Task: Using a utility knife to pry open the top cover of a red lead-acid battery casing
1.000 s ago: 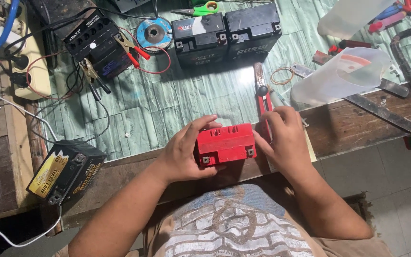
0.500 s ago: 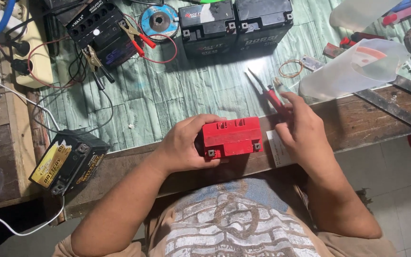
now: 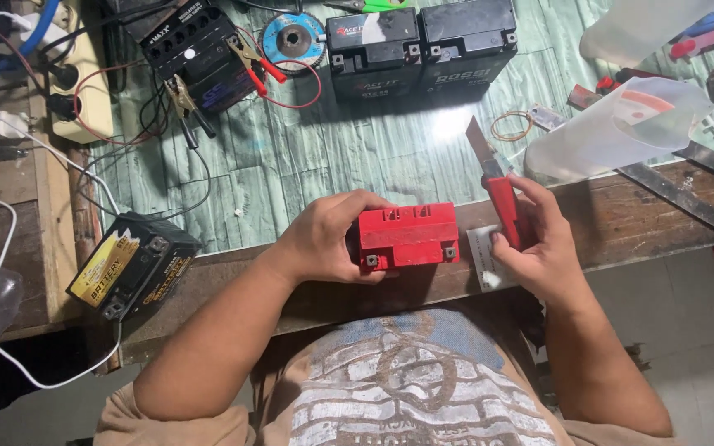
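Note:
A small red battery (image 3: 411, 235) rests at the near edge of the workbench. My left hand (image 3: 328, 235) grips its left end, fingers wrapped over the top. My right hand (image 3: 539, 244) is just right of the battery and holds a red-handled tool (image 3: 502, 206) whose metal tip (image 3: 479, 140) points away from me. A white slip of paper (image 3: 483, 256) lies under the right hand, partly hidden.
Two black batteries (image 3: 419, 45) stand at the back, a third (image 3: 196, 49) with clip leads at back left. A black and yellow battery (image 3: 130, 264) sits at the left. A clear plastic jug (image 3: 621, 128) lies on its side at the right, beside metal tools (image 3: 675, 194).
My right hand has picked up the red-handled tool from the bench and now holds it upright beside the red battery. The left hand stays on the battery.

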